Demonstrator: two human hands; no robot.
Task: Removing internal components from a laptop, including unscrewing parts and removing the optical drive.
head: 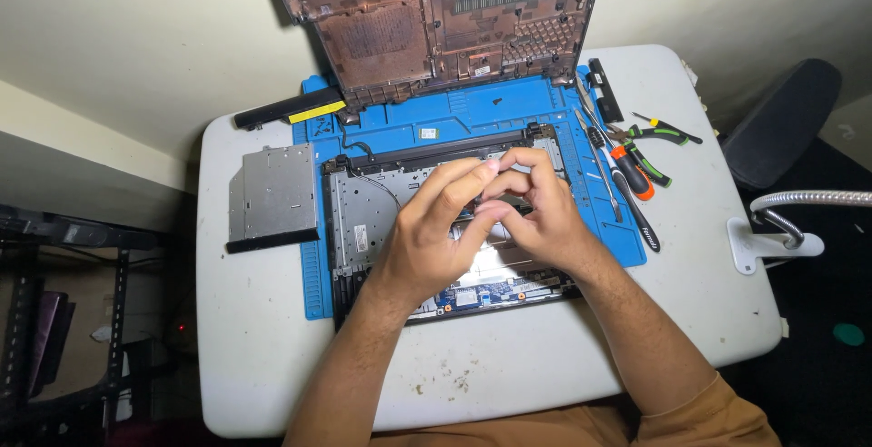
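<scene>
An opened laptop chassis (359,215) lies on a blue repair mat (472,111), its metal keyboard backing and a strip of circuit board (472,297) exposed. My left hand (431,233) and my right hand (540,211) meet over the middle of the chassis, fingertips pinched together on a small part that the fingers hide. What sits between them cannot be made out. The laptop's brown bottom cover (436,20) leans upright against the wall behind the mat.
A grey optical drive (272,197) lies left of the mat, a black battery with a yellow label (291,106) behind it. Screwdrivers, tweezers and pliers (631,170) lie at the right. A lamp clamp (777,238) grips the white table's right edge; a black chair (781,120) stands beyond.
</scene>
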